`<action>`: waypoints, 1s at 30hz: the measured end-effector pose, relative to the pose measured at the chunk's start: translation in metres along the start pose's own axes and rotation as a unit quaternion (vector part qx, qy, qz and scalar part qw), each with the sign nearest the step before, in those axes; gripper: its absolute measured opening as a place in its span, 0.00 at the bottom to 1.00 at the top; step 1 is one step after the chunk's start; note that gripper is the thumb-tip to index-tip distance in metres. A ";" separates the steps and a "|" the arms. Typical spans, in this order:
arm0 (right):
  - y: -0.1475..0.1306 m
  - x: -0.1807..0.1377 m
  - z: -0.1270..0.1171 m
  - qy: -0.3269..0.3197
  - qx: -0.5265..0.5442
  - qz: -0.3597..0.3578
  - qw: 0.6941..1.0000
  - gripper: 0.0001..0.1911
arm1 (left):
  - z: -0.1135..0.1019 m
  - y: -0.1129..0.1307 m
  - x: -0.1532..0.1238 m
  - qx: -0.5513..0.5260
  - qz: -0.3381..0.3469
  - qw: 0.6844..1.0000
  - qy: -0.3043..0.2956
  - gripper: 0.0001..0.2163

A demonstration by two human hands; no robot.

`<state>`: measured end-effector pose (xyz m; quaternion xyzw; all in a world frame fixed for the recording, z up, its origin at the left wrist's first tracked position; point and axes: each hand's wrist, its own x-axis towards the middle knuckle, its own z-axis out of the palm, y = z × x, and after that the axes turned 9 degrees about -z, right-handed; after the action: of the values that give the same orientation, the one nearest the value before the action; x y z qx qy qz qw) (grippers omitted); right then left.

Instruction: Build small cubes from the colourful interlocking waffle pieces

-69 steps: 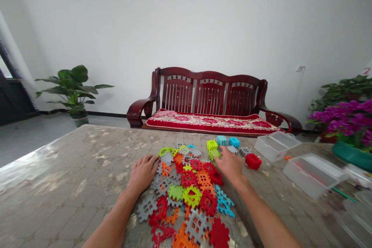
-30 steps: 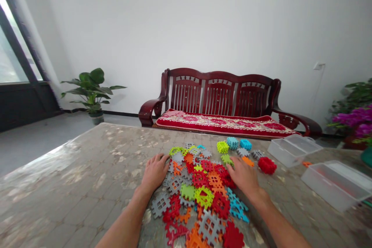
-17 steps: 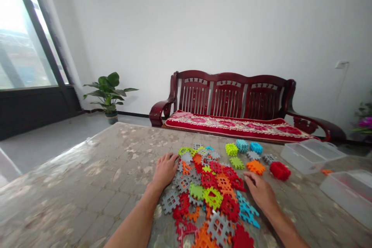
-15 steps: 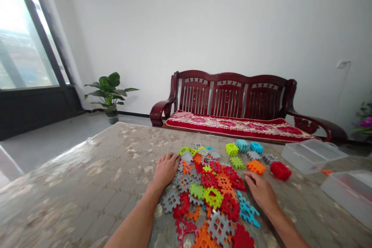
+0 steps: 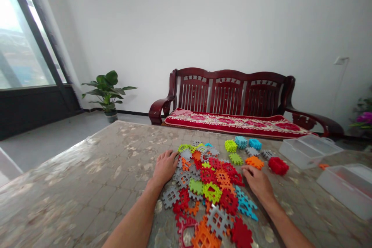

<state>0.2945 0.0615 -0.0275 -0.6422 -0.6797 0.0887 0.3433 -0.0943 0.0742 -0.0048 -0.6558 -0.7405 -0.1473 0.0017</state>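
A heap of flat interlocking plastic tiles [image 5: 207, 192] in red, orange, grey, green and blue lies on the marbled table [image 5: 87, 178]. My left hand [image 5: 165, 166] rests palm down at the heap's left edge, fingers stretched onto grey tiles. My right hand [image 5: 258, 182] lies at the heap's right edge, fingers flat, fingertips by a red tile [image 5: 236, 178]. Beyond it sit separate small stacks: green [image 5: 231, 145], blue [image 5: 255, 143], teal [image 5: 240, 141], orange [image 5: 254, 161] and a red cluster [image 5: 278, 165].
Two clear plastic boxes [image 5: 308, 149] [image 5: 345, 189] stand at the table's right. A dark wooden bench [image 5: 232, 100] with a red cushion is behind the table. A potted plant [image 5: 106, 91] stands by the window at left; purple flowers [image 5: 363, 118] show at far right.
My right hand drew back from the small stacks to the heap's right edge, leaving a green and an orange tile there. The view swung left. My left hand stayed put.
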 end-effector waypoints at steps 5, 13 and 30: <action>0.000 0.001 0.000 -0.006 0.003 0.002 1.000 0.22 | -0.001 0.000 0.000 0.006 0.000 1.000 0.002 0.18; -0.001 -0.001 0.000 -0.019 0.007 -0.013 1.000 0.20 | 0.000 0.000 0.000 0.013 0.002 1.000 0.001 0.19; -0.014 -0.009 -0.003 -0.035 -0.020 -0.038 0.998 0.19 | 0.005 -0.004 0.005 0.020 0.011 1.000 -0.003 0.19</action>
<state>0.2843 0.0496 -0.0204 -0.6190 -0.7170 0.0842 0.3094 -0.0979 0.0795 -0.0099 -0.6639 -0.7362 -0.1304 0.0146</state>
